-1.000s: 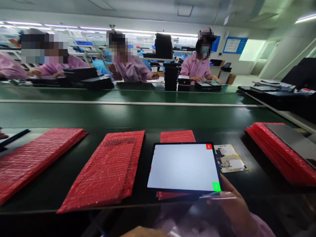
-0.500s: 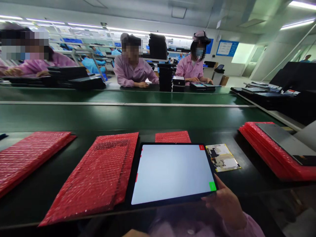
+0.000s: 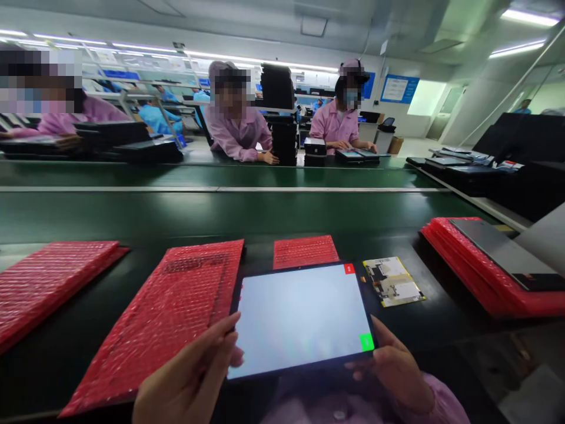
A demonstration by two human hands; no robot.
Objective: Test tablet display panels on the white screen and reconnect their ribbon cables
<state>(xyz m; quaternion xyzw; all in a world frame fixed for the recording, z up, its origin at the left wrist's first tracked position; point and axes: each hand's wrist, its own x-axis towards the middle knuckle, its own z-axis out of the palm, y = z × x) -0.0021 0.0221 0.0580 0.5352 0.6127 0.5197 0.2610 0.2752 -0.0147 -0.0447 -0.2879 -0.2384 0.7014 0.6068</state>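
A tablet (image 3: 302, 318) with a lit pale screen, a red square at its top right corner and a green square at its bottom right, is lifted a little above the dark bench. My right hand (image 3: 392, 368) grips its lower right corner, thumb on the bezel. My left hand (image 3: 194, 377) is at its lower left edge, fingers curled against the side and thumb touching the screen edge. Under the tablet lies a red bubble-wrap bag (image 3: 304, 251).
Red bubble-wrap bags (image 3: 163, 318) lie left of the tablet, more (image 3: 48, 280) at far left. A printed card (image 3: 392, 281) sits to the right. A stack of red bags with a dark tablet on top (image 3: 494, 265) is at right. Green conveyor (image 3: 220, 212) beyond; people in pink work opposite.
My left hand has come up from below and taken the tablet's left edge. The tablet has been drawn toward me and lifted slightly, right hand still on its corner.
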